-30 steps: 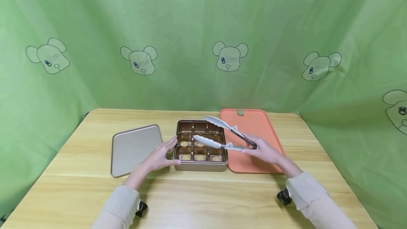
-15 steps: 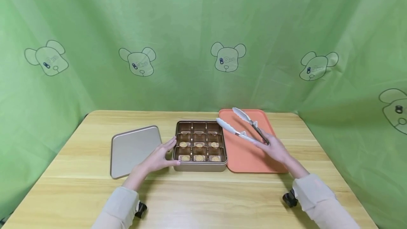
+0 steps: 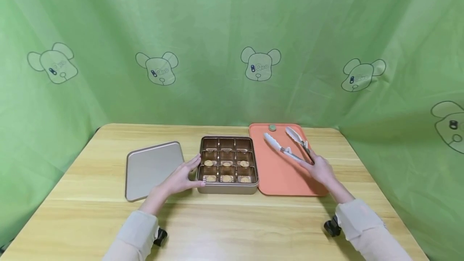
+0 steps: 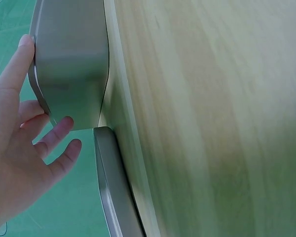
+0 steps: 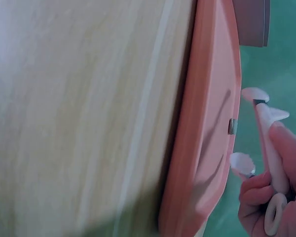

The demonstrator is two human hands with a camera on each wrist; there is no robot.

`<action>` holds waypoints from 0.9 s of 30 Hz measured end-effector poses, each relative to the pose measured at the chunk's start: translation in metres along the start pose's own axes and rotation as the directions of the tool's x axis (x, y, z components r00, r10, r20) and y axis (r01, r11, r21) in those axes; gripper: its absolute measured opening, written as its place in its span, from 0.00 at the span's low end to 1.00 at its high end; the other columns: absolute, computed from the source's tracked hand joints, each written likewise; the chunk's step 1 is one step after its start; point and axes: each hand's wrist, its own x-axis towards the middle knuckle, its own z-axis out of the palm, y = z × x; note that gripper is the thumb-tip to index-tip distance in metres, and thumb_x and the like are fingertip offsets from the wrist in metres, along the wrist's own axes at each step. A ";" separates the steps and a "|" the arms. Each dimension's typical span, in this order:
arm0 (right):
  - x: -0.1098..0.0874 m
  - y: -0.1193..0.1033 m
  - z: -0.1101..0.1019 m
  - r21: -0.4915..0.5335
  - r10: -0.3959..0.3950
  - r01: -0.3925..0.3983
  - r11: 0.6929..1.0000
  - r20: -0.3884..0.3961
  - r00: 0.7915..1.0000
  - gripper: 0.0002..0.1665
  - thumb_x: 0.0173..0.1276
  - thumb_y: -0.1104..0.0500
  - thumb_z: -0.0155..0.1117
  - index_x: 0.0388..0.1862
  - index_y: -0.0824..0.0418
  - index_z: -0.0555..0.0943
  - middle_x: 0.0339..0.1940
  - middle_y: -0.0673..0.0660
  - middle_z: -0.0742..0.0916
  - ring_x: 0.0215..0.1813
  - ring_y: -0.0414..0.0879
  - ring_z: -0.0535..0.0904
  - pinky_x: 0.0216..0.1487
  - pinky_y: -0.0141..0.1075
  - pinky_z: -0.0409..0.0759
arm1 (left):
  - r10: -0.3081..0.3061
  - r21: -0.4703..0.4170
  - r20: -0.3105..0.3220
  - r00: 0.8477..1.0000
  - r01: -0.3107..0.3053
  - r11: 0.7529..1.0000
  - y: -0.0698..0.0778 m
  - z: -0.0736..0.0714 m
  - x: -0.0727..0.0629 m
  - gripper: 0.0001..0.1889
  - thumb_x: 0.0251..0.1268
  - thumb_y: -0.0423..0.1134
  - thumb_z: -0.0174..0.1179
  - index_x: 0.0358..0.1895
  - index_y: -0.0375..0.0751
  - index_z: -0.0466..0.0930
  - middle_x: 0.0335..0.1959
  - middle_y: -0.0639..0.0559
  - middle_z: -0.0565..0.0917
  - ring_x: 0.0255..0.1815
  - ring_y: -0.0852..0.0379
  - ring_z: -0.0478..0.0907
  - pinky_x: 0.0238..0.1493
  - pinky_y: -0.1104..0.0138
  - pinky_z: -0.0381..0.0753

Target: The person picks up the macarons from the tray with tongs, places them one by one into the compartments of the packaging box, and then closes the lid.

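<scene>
My right hand (image 3: 322, 170) grips a pair of tongs (image 3: 290, 153), whose white-tipped arms are spread apart above the orange tray (image 3: 282, 180). A small round green piece (image 3: 272, 127) lies at the tray's back edge, beyond the tong tips; its exact kind is unclear. In the right wrist view the tongs (image 5: 271, 148) have nothing between their tips. With thumb and fingertips, my left hand (image 3: 181, 178) touches the front left corner of a metal tin (image 3: 228, 189). Round cookies (image 3: 227, 178) sit in the front and middle rows of its brown divided insert; the back row shows none.
A flat grey tin lid (image 3: 154, 172) lies left of the tin, close to my left hand. The tray stands right up against the tin's right side. Behind the wooden table (image 3: 232, 224) hangs a green curtain (image 3: 206, 100).
My right hand has carried the tongs from above the tin rightward to above the tray. A cookie now shows in the middle row's right compartment. The left hand stays put.
</scene>
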 end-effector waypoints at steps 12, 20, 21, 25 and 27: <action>0.020 -0.003 0.014 -0.075 -0.008 0.006 0.997 -0.028 1.000 0.37 0.65 0.50 0.56 0.63 0.74 0.63 0.37 0.78 0.79 0.38 0.68 0.76 0.34 0.55 0.75 | -0.004 0.011 0.006 1.000 0.004 1.000 0.000 -0.003 0.000 0.46 0.51 0.54 0.63 0.67 0.28 0.52 0.72 0.41 0.49 0.69 0.39 0.52 0.69 0.46 0.42; 0.036 -0.008 0.023 -0.116 -0.049 0.040 0.992 -0.080 0.996 0.28 0.65 0.51 0.56 0.52 0.74 0.70 0.32 0.75 0.80 0.34 0.69 0.76 0.31 0.56 0.74 | -0.001 0.014 0.006 1.000 0.001 1.000 0.002 -0.002 0.000 0.46 0.51 0.52 0.63 0.67 0.28 0.52 0.71 0.40 0.49 0.69 0.39 0.52 0.69 0.46 0.41; 0.037 -0.009 0.025 -0.115 -0.055 0.045 0.992 -0.086 0.995 0.26 0.65 0.52 0.56 0.51 0.73 0.70 0.32 0.75 0.80 0.35 0.70 0.76 0.32 0.57 0.74 | -0.003 0.014 0.007 1.000 0.003 1.000 0.002 -0.002 0.000 0.46 0.51 0.52 0.63 0.67 0.28 0.52 0.71 0.40 0.49 0.69 0.39 0.52 0.69 0.46 0.41; 0.041 -0.009 0.028 -0.132 -0.068 0.056 0.990 -0.094 0.993 0.25 0.66 0.52 0.55 0.53 0.71 0.70 0.37 0.76 0.80 0.38 0.72 0.75 0.34 0.59 0.74 | -0.007 0.010 0.015 1.000 0.006 1.000 0.002 -0.002 0.000 0.46 0.51 0.52 0.63 0.67 0.28 0.51 0.71 0.41 0.48 0.69 0.39 0.51 0.70 0.47 0.41; 0.041 -0.010 0.028 -0.131 -0.074 0.062 0.990 -0.091 0.993 0.25 0.67 0.52 0.55 0.54 0.70 0.70 0.40 0.77 0.80 0.40 0.72 0.75 0.35 0.59 0.74 | -0.010 0.012 0.015 1.000 0.010 1.000 0.001 -0.002 0.001 0.46 0.51 0.52 0.63 0.67 0.28 0.51 0.71 0.41 0.48 0.69 0.39 0.51 0.70 0.46 0.40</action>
